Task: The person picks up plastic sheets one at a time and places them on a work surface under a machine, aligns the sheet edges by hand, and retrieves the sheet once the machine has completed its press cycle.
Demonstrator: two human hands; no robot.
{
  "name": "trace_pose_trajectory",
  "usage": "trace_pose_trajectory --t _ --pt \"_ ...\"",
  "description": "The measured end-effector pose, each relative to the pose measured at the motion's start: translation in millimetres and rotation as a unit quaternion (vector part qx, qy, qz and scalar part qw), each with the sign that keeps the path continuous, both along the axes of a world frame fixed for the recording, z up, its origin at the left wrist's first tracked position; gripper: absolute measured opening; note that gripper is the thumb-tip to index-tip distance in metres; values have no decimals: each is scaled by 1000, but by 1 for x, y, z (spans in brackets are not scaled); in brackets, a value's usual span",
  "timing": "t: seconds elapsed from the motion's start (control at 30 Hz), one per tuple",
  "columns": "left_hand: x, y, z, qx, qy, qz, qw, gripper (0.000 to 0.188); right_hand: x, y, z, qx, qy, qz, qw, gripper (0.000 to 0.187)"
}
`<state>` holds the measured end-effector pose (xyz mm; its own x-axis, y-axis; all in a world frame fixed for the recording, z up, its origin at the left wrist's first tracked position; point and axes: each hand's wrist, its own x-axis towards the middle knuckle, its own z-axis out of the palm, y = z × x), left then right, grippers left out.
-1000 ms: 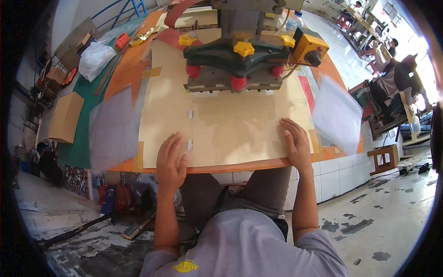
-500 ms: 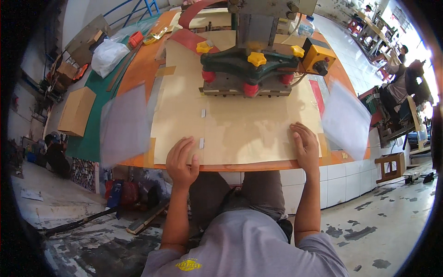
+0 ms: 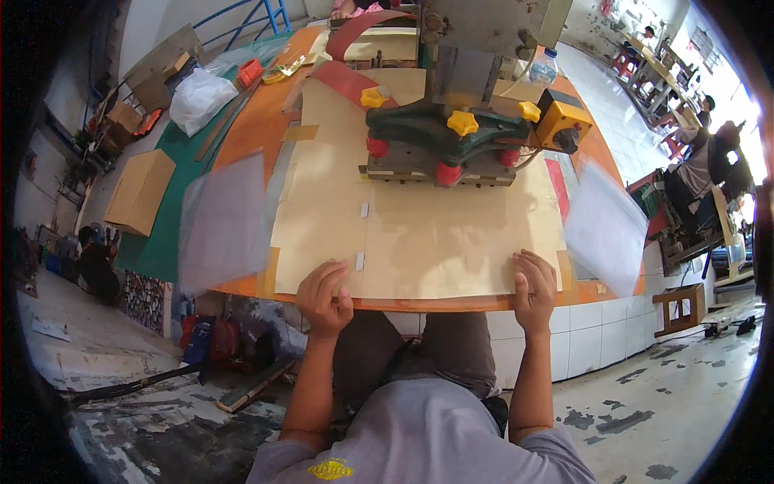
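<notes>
A large tan sheet lies flat on the orange worktable. My left hand rests at its near left edge, fingers loosely bent and the thumb apart. At the near right edge is my right hand, its fingers slightly curled and its palm partly in view; nothing shows in either hand. Two small whitish strips, one at the back and one nearer, lie on the sheet right of my left hand. Beyond both hands stands a dark green press head with yellow star knobs and red cylinders above a flat plate.
A yellow control box with a black knob is on the press's right side. Clear plastic sheets hang at the left and right. A cardboard box and a white bag sit on the green surface at left.
Both hands have drawn back toward the sheet's near edge, the right one more. Their fingers are more bent than before. The view has shifted slightly; the press looks unmoved.
</notes>
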<state>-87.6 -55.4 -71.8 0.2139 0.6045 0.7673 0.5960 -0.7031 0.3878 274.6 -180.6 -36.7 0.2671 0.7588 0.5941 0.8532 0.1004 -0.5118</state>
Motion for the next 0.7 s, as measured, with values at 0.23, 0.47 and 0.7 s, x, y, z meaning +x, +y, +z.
trace_pose_trajectory --t 0.23,0.47,0.7 --pt "0 1 -3 9 1 6 1000 27 3 -2 -7 46 1 8 999 23" --pt "0 1 -3 9 7 5 1000 27 3 -3 -12 57 2 -3 998 20" --pt "1 1 -2 4 -4 -4 1000 26 1 -3 -4 65 -10 20 998 29"
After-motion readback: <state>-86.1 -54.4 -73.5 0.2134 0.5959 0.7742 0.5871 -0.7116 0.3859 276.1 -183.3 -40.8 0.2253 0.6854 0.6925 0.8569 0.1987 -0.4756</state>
